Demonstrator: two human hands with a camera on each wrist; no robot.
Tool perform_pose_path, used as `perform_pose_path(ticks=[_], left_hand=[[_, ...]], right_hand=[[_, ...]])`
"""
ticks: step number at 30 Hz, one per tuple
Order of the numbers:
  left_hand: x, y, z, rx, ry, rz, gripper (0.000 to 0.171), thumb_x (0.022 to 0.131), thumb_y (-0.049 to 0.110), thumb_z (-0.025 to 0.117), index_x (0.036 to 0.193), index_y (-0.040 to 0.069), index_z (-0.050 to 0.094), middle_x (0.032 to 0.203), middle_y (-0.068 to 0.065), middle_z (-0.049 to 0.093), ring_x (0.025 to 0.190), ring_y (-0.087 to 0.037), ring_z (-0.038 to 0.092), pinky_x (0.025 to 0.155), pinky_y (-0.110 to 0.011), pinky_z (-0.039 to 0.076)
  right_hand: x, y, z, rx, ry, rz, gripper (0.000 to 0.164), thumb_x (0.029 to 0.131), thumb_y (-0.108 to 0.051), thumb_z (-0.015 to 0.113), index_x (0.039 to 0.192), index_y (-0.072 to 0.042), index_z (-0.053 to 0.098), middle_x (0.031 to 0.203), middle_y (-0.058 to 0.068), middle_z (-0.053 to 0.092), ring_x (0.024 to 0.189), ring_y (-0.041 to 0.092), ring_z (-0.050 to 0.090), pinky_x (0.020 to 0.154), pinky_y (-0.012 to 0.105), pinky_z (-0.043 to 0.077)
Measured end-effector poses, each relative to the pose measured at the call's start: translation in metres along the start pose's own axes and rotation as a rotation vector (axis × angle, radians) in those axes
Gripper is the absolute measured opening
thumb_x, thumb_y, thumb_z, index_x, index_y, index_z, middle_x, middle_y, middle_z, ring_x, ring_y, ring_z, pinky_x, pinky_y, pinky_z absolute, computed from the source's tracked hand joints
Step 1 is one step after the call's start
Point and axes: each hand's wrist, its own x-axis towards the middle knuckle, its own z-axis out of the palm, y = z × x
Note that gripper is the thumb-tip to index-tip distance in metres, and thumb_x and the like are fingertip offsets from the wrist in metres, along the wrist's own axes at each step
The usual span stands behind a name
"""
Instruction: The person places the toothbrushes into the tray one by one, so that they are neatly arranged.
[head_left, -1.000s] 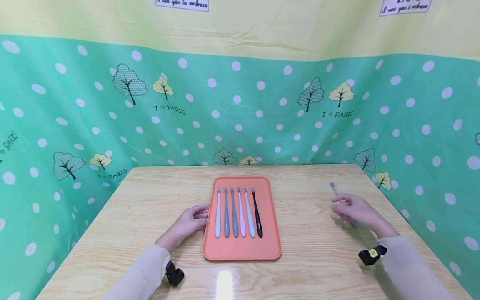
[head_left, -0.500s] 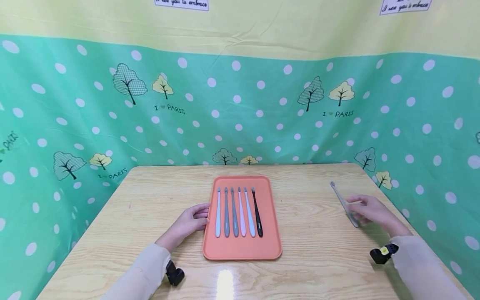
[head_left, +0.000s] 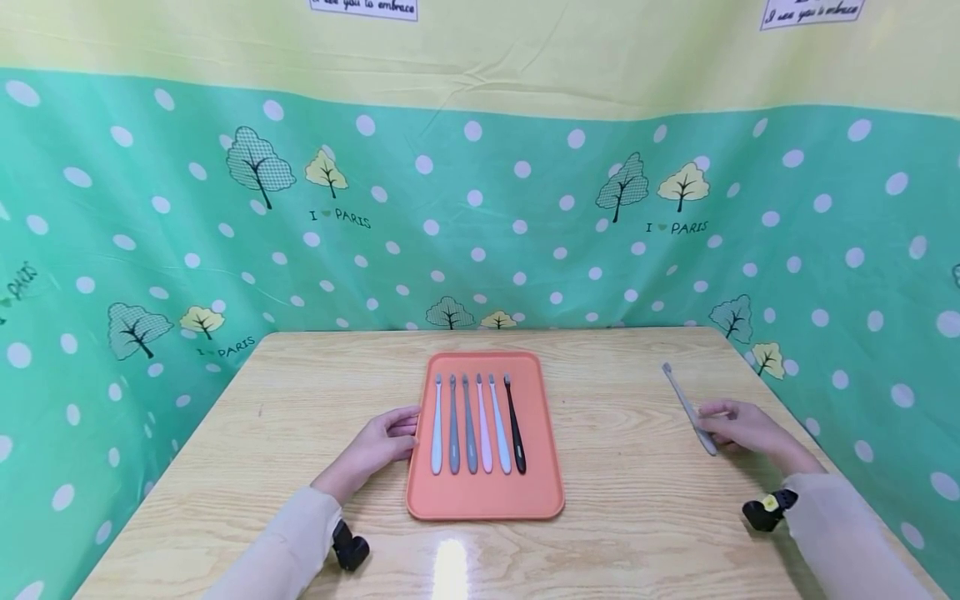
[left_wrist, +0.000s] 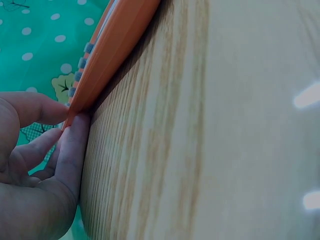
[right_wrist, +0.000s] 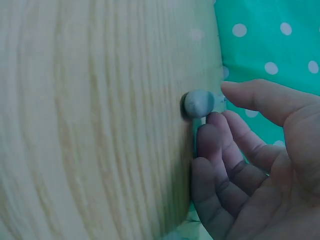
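Note:
My left hand (head_left: 378, 446) pinches the left rim of an orange-pink tray (head_left: 487, 504), with its thumb and fingers on either side of the edge in the left wrist view. Side by side in the tray lie several toothbrushes: light blue (head_left: 437, 437), grey, pink (head_left: 484, 437) and black (head_left: 516, 437), heads pointing away from me. A single grey toothbrush (head_left: 681, 397) lies slanted on the table to the right. Close against its handle is my right hand (head_left: 742, 429), fingers loosely bent. In the right wrist view the handle's rounded end (right_wrist: 197, 104) sits by the fingertips, thumb apart from it.
The wooden table (head_left: 315, 375) carries the tray near its middle. A green dotted curtain (head_left: 480, 225) hangs behind the table and along both sides. The table's right edge runs close beyond my right hand.
My right hand has shifted right and slightly towards me, from over the loose grey toothbrush to beside its handle. The left hand and the tray have stayed put.

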Motion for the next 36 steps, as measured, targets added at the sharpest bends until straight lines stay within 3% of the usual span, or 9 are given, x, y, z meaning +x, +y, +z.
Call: perform_pose_path(ticks=[11,25,36], left_hand=[[0.001,0.001,0.0,-0.01,-0.001,-0.002,0.059,0.093,-0.004,0.06,0.148,-0.004,0.041,0.14,-0.024,0.049,0.126,-0.036,0.052,0.093,-0.035,0.058],[0.002,-0.002,0.0,-0.003,0.016,0.002,0.058,0.092,-0.004,0.063,0.147,-0.003,0.044,0.136,-0.022,0.053,0.124,-0.034,0.054,0.091,-0.035,0.059],[0.002,-0.002,0.0,-0.015,0.016,0.008,0.059,0.091,-0.006,0.061,0.147,-0.005,0.043,0.137,-0.024,0.052,0.124,-0.035,0.054,0.091,-0.035,0.059]], right_hand=[[0.001,0.001,0.004,-0.039,0.005,0.039,0.07,0.094,-0.043,0.068,0.131,0.013,0.05,0.099,0.01,0.065,0.088,0.021,0.06,0.071,0.029,0.052],[-0.003,0.0,0.008,-0.033,0.011,0.01,0.064,0.093,-0.034,0.071,0.13,0.014,0.05,0.091,0.006,0.064,0.083,0.02,0.058,0.07,0.03,0.049],[0.002,-0.002,0.011,-0.036,0.014,0.017,0.059,0.093,-0.03,0.07,0.127,0.014,0.052,0.082,0.004,0.063,0.076,0.019,0.056,0.061,0.027,0.049]])
